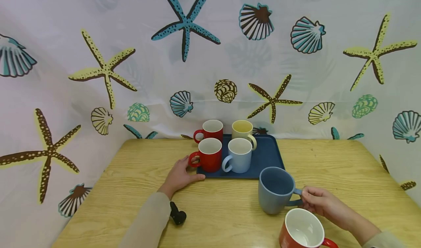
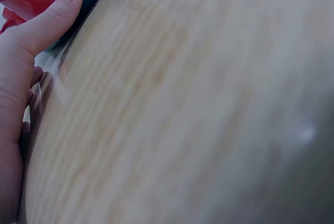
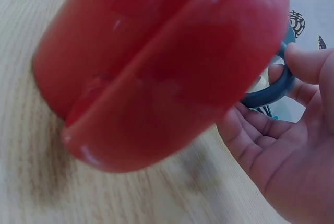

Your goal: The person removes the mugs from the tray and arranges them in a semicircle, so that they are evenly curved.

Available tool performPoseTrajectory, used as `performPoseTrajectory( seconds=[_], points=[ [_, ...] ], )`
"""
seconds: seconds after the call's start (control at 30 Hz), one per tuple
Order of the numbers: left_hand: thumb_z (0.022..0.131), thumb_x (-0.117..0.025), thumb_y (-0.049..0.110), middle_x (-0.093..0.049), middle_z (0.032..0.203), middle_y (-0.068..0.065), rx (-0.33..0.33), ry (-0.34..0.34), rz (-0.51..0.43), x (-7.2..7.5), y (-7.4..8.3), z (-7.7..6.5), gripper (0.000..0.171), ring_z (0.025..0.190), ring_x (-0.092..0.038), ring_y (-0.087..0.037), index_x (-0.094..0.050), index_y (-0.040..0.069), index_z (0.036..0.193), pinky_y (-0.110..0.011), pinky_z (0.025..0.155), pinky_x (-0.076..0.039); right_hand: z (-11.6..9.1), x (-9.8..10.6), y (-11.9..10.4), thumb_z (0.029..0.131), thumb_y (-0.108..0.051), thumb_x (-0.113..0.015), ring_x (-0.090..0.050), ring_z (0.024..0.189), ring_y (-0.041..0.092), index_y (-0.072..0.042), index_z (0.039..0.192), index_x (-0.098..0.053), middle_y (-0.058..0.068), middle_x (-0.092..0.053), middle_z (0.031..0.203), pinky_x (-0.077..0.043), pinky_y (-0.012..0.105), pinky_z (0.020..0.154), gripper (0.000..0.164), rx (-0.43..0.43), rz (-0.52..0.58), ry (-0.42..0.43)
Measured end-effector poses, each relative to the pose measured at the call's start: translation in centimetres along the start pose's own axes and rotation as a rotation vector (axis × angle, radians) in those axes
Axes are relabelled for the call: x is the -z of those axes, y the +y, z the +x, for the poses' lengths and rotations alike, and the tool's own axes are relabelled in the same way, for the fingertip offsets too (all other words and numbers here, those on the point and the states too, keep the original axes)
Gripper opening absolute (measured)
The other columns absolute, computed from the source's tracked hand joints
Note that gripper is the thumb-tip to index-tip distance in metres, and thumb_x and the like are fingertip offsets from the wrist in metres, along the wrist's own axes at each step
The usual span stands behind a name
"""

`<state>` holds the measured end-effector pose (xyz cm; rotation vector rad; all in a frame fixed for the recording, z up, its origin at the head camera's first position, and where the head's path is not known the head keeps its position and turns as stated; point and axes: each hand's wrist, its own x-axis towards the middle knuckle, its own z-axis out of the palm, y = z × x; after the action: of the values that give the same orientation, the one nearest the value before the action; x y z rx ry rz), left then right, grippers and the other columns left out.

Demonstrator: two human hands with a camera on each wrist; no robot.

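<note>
My right hand (image 1: 325, 204) pinches the handle of a grey-blue mug (image 1: 274, 195), which is upright in front of the tray's right corner. I cannot tell whether its base touches the table. In the right wrist view a red mug (image 3: 172, 78) hides most of it, leaving its handle (image 3: 269, 93) between thumb and fingers. My left hand (image 1: 181, 175) rests at the left front corner of a dark blue tray (image 1: 266, 153), thumb (image 2: 57, 18) along its front edge. Beside it, the tray carries a front red mug (image 1: 210, 160), back red mug (image 1: 215, 130), light blue mug (image 1: 240, 160) and cream mug (image 1: 238, 133).
Nearest me on the right stands another red mug (image 1: 289, 237) with a white inside. A small black object (image 1: 178, 215) lies by my left sleeve. The wooden table (image 1: 217, 211) ends at a hanging cloth (image 1: 210, 65) printed with shells and starfish.
</note>
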<state>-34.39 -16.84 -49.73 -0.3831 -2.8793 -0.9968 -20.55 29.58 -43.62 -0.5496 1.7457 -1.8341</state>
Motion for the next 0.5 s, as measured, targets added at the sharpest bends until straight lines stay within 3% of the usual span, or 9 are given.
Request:
performPoseTrajectory(
  seconds=[0.2,0.5],
  points=[
    [0.063,-0.069,0.069,-0.040,0.143,-0.010,-0.007,-0.002,0.019,-0.27,-0.44,0.15,0.088,0.132,-0.032,-0.034,-0.048,0.022,0.136,-0.056,0.104,-0.025,-0.37,-0.29,0.48,0.102,-0.012,-0.034,-0.050,0.076,0.009,-0.004,0.089,-0.049,0.000,-0.047,0.085,-0.044,0.024,0.069,0.021,0.012,-0.019,-0.018],
    [0.064,-0.069,0.067,-0.042,0.141,-0.010,-0.055,0.004,0.018,-0.34,-0.63,0.34,0.086,0.133,-0.032,-0.031,-0.050,0.021,0.134,-0.052,0.109,-0.017,-0.73,-0.86,0.81,0.102,-0.012,-0.033,-0.048,0.082,0.008,-0.007,0.092,-0.052,-0.005,-0.048,0.085,-0.043,0.025,0.072,0.022,0.004,-0.044,-0.032]
  ],
)
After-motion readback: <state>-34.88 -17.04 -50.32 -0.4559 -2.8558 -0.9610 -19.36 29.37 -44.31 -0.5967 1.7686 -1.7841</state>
